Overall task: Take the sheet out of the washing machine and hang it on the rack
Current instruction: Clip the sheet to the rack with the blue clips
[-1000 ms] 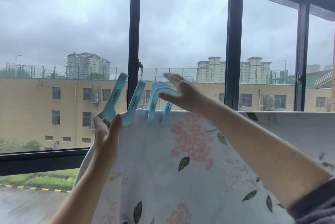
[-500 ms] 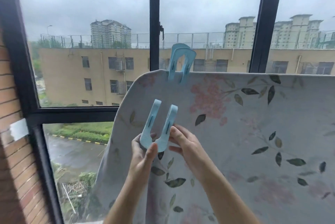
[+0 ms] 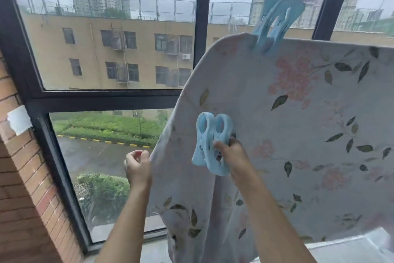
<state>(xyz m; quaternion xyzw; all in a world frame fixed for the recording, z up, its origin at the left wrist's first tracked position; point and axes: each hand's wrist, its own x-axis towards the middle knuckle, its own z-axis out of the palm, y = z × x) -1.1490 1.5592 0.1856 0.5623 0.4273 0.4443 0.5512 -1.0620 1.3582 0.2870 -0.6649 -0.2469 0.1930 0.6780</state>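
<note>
1. White floral sheet [image 3: 298, 124]: hung across the top, beside the window [image 3: 200, 49], draped down; rack hidden beneath.
2. Blue clip [image 3: 275, 26]: clamped on the top edge, near the left corner.
3. Pale spare clip [image 3: 210, 143]: gripped in the right hand [image 3: 234, 156], not yet fastened.
4. Curled left hand [image 3: 137, 166]: at the sheet's left edge; hold on it impossible to tell.
5. Left, probably: fastening the spare clip.

The clip [image 3: 210, 141] has passed from the left hand [image 3: 137, 166] to the right hand [image 3: 232, 154], which now grips it alone, looped ends up. The left hand has moved off to the sheet [image 3: 298, 134] and pinches its left edge.
</note>
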